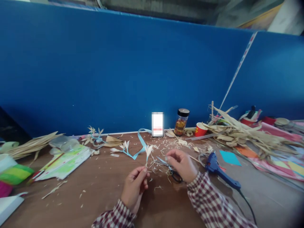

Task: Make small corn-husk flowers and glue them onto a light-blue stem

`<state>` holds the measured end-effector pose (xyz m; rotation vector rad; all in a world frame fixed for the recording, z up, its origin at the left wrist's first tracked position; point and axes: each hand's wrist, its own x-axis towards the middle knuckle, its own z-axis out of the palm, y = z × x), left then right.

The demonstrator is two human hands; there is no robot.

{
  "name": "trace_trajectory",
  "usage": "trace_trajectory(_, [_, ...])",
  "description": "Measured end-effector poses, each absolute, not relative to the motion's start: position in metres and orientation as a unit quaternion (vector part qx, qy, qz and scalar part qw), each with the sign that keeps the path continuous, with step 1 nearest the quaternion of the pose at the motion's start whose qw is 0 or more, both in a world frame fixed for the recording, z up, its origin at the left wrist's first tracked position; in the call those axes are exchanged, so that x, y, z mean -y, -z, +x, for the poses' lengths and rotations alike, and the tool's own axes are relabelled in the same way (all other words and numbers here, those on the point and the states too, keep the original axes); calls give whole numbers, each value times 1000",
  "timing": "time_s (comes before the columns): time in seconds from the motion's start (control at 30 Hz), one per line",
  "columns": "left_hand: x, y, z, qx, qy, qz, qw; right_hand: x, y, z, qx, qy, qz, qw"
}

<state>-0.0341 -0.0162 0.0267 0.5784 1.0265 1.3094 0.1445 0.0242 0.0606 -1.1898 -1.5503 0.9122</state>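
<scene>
My left hand (136, 186) is closed in a pinch on the lower stem of a small pale husk flower (148, 150), which stands upright above the fingertips. Its stem looks wrapped in light blue. My right hand (181, 164) is apart from the flower, thumb and fingers pressed together; whatever they may hold is too small to tell. Just below and left of that hand lie scissors (176, 176) with black handles, partly hidden by it. Behind the flower, a light blue ribbon (141, 138) curls over the table. A branch of finished husk flowers (125, 149) lies left of it.
A blue glue gun (220, 171) with its cord lies at the right, near a blue paper square (230, 158). Behind are a lidded jar (181, 123), a red cup (200, 129) and piled dry husks (234, 128). Husk scraps litter the brown table (95, 202). A painted sheet (68, 163) lies left.
</scene>
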Motion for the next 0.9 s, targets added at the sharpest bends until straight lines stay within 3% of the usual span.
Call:
trace_trajectory(0.47, [22,-21,-26,-435,-538,266,671,-11,-24,100,458,-558,-463,514])
trace_trajectory(0.9, [22,-19,-24,-452,-548,266,651,-12,-17,97,400,-599,-454,525])
